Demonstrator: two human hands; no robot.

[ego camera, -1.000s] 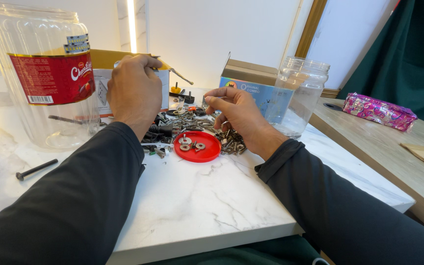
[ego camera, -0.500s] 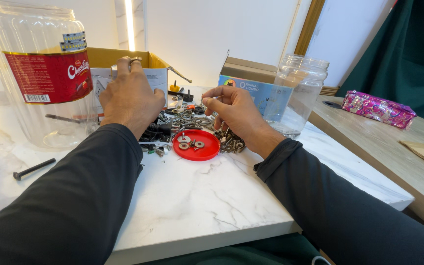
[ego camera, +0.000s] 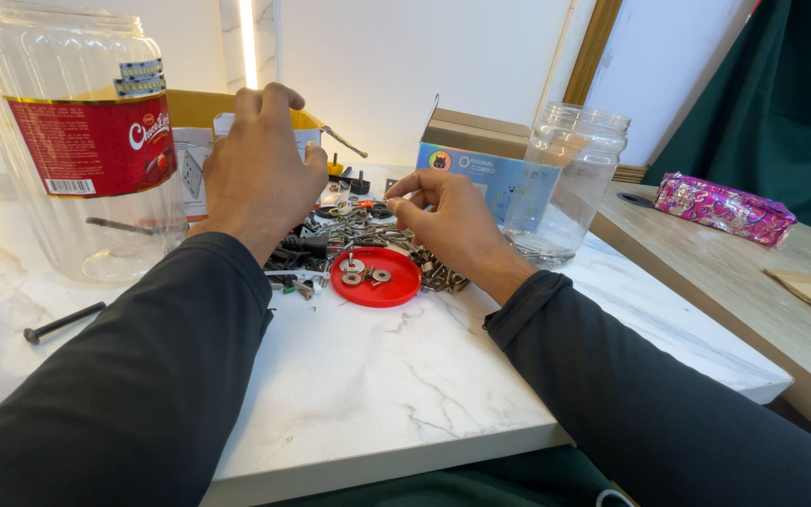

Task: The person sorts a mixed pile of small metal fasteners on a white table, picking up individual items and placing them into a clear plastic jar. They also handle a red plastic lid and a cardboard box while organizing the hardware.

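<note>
Head view: my right hand pinches a small metal piece above the hardware pile; left hand hovers half-curled, holding nothing. I judge a slip could scatter parts beyond the red lid.

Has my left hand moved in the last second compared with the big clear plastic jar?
Yes. The left hand has lifted up and away from the pile, toward the yellow cardboard box beside the big clear plastic jar.

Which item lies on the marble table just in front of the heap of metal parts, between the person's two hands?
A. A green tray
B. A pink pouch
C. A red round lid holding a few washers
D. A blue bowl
C: the red round lid lies flat on the marble table with a few washers in it, against the heap of metal parts.
</note>
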